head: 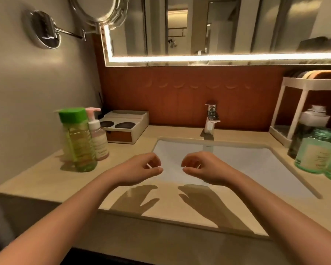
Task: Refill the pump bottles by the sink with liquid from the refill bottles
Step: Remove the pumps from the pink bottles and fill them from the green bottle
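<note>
A tall green bottle (78,140) with a green cap stands on the counter left of the sink (256,161). Right behind it is a small pink pump bottle (99,142). At the right edge stand a teal bottle (313,153) without a pump and a darker bottle (304,131) with a white top. My left hand (139,169) and my right hand (206,169) hover side by side over the sink's front edge. Their fingers hang loosely curled and hold nothing.
A chrome faucet (211,119) rises behind the sink. A small box (124,127) with two dark round items sits at the back left. A white rack (294,104) with folded towels stands at the right. A round mirror on an arm (46,29) juts from the left wall.
</note>
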